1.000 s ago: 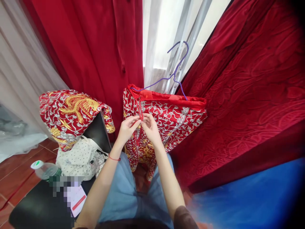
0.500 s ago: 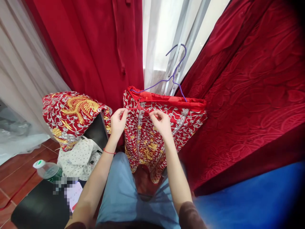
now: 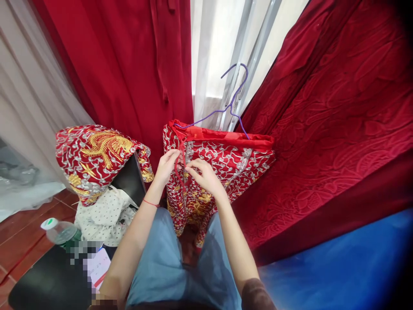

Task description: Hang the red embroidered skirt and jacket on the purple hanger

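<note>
A red skirt-like garment (image 3: 222, 155) with silver and gold embroidery hangs in front of my knees. Its satin waistband is looped over a purple wire hanger (image 3: 231, 105). From the upper left of the waistband come thin red tie strings (image 3: 183, 172), which dangle down. My left hand (image 3: 168, 165) is closed in a pinch on one string, just left of where they cross. On the other side, my right hand (image 3: 204, 174) has thumb and finger pinched at the strings, close to the embroidery. Whether the strings form a knot or bow cannot be made out.
To the left, another embroidered garment (image 3: 97, 159) drapes over a black chair (image 3: 48, 280). On that chair are a dotted white bag (image 3: 103, 215), a bottle (image 3: 63, 232) and a phone or card (image 3: 97, 267). Red curtains (image 3: 129, 64) hang behind; blue fabric (image 3: 342, 262) lies right.
My hands held the strings stretched sideways; now they have come closer together and slightly lower, and the string ends hang loose. The view has shifted slightly.
</note>
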A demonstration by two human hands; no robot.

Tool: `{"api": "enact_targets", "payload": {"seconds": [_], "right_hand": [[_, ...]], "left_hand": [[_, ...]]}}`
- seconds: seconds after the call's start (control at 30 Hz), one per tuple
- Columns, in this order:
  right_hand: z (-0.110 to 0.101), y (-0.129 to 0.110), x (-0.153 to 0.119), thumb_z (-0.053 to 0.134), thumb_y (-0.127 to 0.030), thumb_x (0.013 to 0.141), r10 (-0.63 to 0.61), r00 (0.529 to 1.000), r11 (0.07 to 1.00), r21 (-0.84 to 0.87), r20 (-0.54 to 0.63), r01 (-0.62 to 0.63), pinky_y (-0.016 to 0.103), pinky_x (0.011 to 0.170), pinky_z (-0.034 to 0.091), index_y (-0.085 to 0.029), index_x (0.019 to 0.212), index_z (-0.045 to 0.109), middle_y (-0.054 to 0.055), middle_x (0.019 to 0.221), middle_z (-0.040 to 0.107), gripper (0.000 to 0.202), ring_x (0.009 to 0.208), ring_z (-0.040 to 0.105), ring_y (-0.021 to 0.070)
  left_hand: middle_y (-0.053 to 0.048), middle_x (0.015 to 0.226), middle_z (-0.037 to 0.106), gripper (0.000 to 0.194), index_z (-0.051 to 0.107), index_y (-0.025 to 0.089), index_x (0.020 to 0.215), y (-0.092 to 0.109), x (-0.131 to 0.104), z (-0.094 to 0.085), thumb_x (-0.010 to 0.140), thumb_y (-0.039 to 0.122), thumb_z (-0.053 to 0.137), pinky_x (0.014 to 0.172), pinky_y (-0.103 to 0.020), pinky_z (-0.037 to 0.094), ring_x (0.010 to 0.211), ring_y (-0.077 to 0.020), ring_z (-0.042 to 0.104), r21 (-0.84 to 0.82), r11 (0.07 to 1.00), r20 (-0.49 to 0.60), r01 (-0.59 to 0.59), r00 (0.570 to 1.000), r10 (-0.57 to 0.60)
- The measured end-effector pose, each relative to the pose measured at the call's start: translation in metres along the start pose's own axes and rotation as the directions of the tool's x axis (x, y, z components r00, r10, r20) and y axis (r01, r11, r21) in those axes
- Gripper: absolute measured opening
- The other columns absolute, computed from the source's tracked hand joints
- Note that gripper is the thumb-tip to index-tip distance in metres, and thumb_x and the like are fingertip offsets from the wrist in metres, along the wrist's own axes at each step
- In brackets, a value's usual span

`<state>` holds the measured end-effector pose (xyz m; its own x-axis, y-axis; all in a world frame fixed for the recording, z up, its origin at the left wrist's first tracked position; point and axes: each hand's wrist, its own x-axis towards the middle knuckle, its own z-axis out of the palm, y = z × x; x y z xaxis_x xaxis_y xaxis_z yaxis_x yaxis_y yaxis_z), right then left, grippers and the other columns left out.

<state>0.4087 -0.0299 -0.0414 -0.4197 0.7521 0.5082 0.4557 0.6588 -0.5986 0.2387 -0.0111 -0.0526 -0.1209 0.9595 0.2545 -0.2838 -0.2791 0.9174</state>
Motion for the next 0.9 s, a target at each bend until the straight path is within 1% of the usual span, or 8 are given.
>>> {"api": "enact_targets", "payload": {"seconds": [0.13, 0.27, 0.33, 0.4, 0.63, 0.73, 0.8, 0.9], "right_hand": [[0.011, -0.001, 0.001, 0.056, -0.030, 0.095, 0.172, 0.964, 0.976, -0.096, -0.200, -0.194, 0.048, 0.097, 0.043, -0.021, 0.103, 0.067, 0.010, 0.104, 0.066, 0.016, 0.102, 0.059, 0.0263], [0.021, -0.005, 0.011, 0.053, -0.045, 0.096, 0.233, 0.942, 0.929, 0.341, -0.241, -0.143, 0.037, 0.095, 0.050, -0.022, 0.124, 0.054, 0.010, 0.113, 0.066, 0.037, 0.102, 0.063, 0.0200], [0.024, -0.006, 0.019, 0.053, -0.049, 0.094, 0.224, 0.962, 0.859, 0.497, -0.153, -0.121, 0.033, 0.093, 0.051, -0.024, 0.118, 0.056, 0.006, 0.110, 0.068, 0.035, 0.100, 0.065, 0.0178], [0.026, -0.005, 0.027, 0.055, -0.048, 0.093, 0.182, 0.977, 0.837, 0.539, -0.110, -0.095, 0.032, 0.093, 0.051, -0.023, 0.105, 0.060, 0.004, 0.106, 0.070, 0.028, 0.098, 0.065, 0.0172], [0.028, 0.004, 0.045, 0.045, -0.048, 0.096, 0.144, 0.985, 0.783, 0.620, -0.095, -0.054, 0.031, 0.079, 0.054, -0.022, 0.093, 0.060, 0.002, 0.080, 0.067, 0.030, 0.070, 0.062, 0.0140], [0.025, -0.001, 0.043, 0.043, -0.042, 0.097, 0.165, 0.976, 0.866, 0.494, -0.144, -0.073, 0.029, 0.074, 0.049, -0.022, 0.085, 0.057, 0.000, 0.076, 0.063, 0.028, 0.069, 0.058, 0.0137], [0.021, -0.004, 0.039, 0.046, -0.042, 0.096, 0.193, 0.955, 0.911, 0.402, -0.227, -0.089, 0.027, 0.072, 0.046, -0.022, 0.083, 0.056, -0.001, 0.076, 0.061, 0.026, 0.070, 0.055, 0.0139], [0.011, -0.004, 0.035, 0.051, -0.045, 0.094, 0.196, 0.932, 0.938, 0.335, -0.305, -0.088, 0.027, 0.070, 0.043, -0.022, 0.087, 0.060, -0.001, 0.077, 0.062, 0.026, 0.068, 0.054, 0.0139]], "left_hand": [[-0.002, 0.078, 0.065, 0.025, 0.068, 0.017, 0.082, 0.005, -0.009, -0.003, 0.084, 0.042, 0.070, 0.057, -0.019, 0.044, 0.068, -0.0106, 0.058, 0.236, 0.942, -0.087, -0.238, 0.961, 0.264], [-0.004, 0.086, 0.065, 0.016, 0.068, 0.019, 0.085, 0.009, -0.022, 0.000, 0.091, 0.032, 0.061, 0.068, -0.026, 0.048, 0.081, -0.0160, 0.059, 0.617, 0.618, 0.203, -0.488, 0.857, 0.474], [-0.005, 0.091, 0.065, 0.013, 0.068, 0.020, 0.088, 0.008, -0.026, 0.002, 0.092, 0.025, 0.056, 0.078, -0.031, 0.050, 0.090, -0.0193, 0.059, 0.715, 0.427, 0.335, -0.554, 0.807, 0.486], [-0.006, 0.095, 0.066, 0.013, 0.068, 0.020, 0.090, 0.005, -0.028, 0.004, 0.092, 0.022, 0.055, 0.084, -0.034, 0.050, 0.094, -0.0206, 0.059, 0.738, 0.349, 0.379, -0.578, 0.782, 0.494], [-0.011, 0.115, 0.062, 0.022, 0.063, 0.019, 0.110, 0.002, -0.002, -0.003, 0.093, 0.031, 0.057, 0.097, -0.038, 0.047, 0.114, -0.0238, 0.056, 0.704, 0.530, 0.053, -0.473, 0.778, 0.626], [-0.007, 0.098, 0.066, 0.025, 0.064, 0.019, 0.102, 0.001, 0.015, 0.001, 0.095, 0.041, 0.054, 0.090, -0.034, 0.049, 0.100, -0.0211, 0.062, 0.499, 0.756, 0.180, -0.423, 0.904, 0.387], [-0.004, 0.087, 0.066, 0.026, 0.064, 0.019, 0.091, -0.001, 0.023, 0.006, 0.093, 0.043, 0.055, 0.086, -0.030, 0.049, 0.089, -0.0179, 0.063, 0.356, 0.862, 0.258, -0.361, 0.925, 0.280], [-0.002, 0.086, 0.067, 0.022, 0.061, 0.019, 0.087, -0.006, 0.027, 0.010, 0.091, 0.041, 0.059, 0.087, -0.027, 0.048, 0.087, -0.0151, 0.064, 0.242, 0.914, 0.203, -0.325, 0.938, 0.280]]}}
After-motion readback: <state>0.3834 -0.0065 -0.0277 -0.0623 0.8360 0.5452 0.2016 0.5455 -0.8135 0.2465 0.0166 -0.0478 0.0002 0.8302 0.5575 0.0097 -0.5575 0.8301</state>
